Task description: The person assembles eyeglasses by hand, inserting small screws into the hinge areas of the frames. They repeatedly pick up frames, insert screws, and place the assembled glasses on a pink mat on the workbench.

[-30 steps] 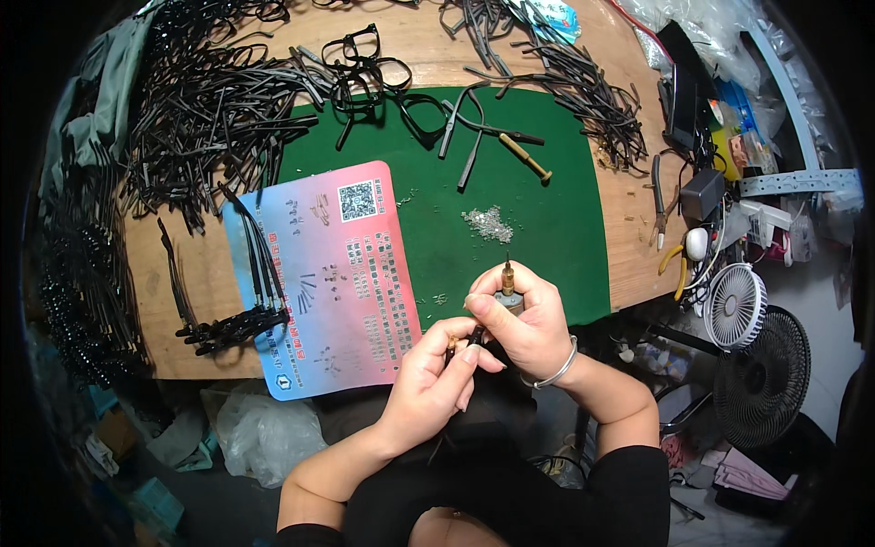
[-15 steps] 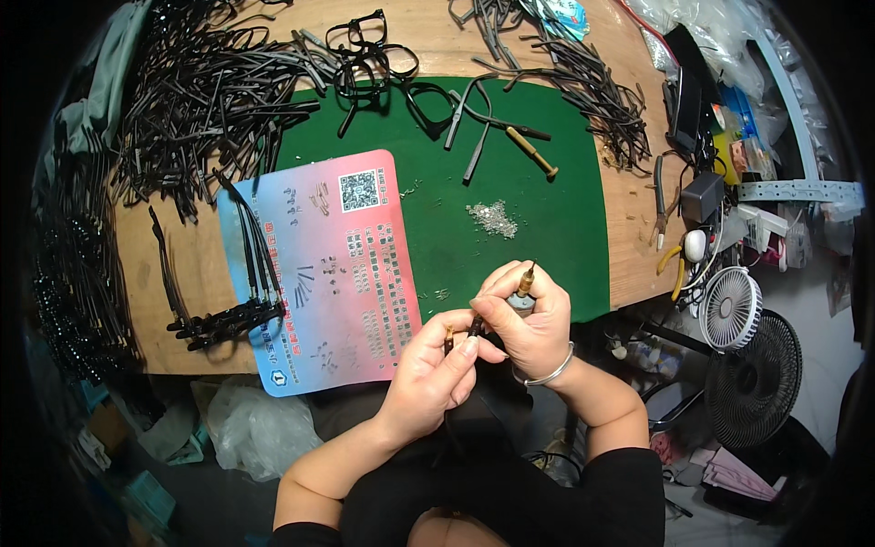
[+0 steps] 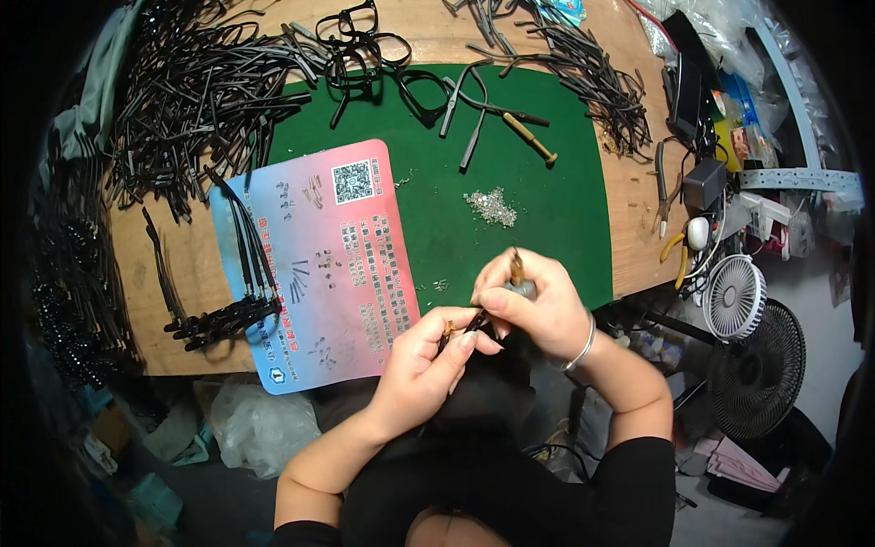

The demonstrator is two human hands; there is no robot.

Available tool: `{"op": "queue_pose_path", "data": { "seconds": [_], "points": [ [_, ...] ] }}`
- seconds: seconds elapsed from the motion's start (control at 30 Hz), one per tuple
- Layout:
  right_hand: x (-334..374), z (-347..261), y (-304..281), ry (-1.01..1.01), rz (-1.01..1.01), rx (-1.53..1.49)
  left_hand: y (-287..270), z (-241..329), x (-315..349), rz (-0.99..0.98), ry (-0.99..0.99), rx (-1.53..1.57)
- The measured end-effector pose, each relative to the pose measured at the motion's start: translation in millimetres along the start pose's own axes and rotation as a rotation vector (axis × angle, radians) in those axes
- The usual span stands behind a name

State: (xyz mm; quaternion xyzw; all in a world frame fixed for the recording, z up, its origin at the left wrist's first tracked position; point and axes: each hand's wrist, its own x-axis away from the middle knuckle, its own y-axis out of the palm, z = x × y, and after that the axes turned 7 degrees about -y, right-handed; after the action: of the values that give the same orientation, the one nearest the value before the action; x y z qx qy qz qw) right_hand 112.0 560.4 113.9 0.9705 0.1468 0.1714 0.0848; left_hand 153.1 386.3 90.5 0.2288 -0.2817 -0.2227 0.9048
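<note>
In the head view, the only one we have, we see both hands close together before the near edge of the green mat [image 3: 565, 242]. Our left hand [image 3: 417, 369] pinches a small dark piece [image 3: 477, 320] between thumb and fingers, and a brownish-gold bit [image 3: 446, 335] shows beside it among the same fingers. Our right hand [image 3: 540, 305] is wrapped around a tool [image 3: 518, 270] with a grey body and brass-coloured nose, while its thumb tip meets the dark piece's upper end. The piece thus lies between the hands: up and right of the left palm, down and left of the right. Its long axis seems to slant from upper right to lower left, though fingers hide much of it. Neither hand is nearer, since both appear to touch it. The tool's nose points away from the piece, toward the pile of tiny clear bits [image 3: 492, 208] farther up the mat.
</note>
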Motion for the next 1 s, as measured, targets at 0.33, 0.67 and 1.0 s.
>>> {"op": "queue_pose_path", "data": {
  "seconds": [0.33, 0.67, 1.0],
  "points": [
    [-8, 13, -15, 0.297, -0.25, -0.104, -4, 2, 0, -0.039, 0.064, -0.228],
    [16, 9, -34, -0.134, -0.061, 0.973, -31, 2, 10, 0.344, 0.012, -0.45],
    [2, 34, -23, -0.444, 0.073, 1.478, -28, -8, -9, 0.373, 0.226, -0.714]
  ]
}}
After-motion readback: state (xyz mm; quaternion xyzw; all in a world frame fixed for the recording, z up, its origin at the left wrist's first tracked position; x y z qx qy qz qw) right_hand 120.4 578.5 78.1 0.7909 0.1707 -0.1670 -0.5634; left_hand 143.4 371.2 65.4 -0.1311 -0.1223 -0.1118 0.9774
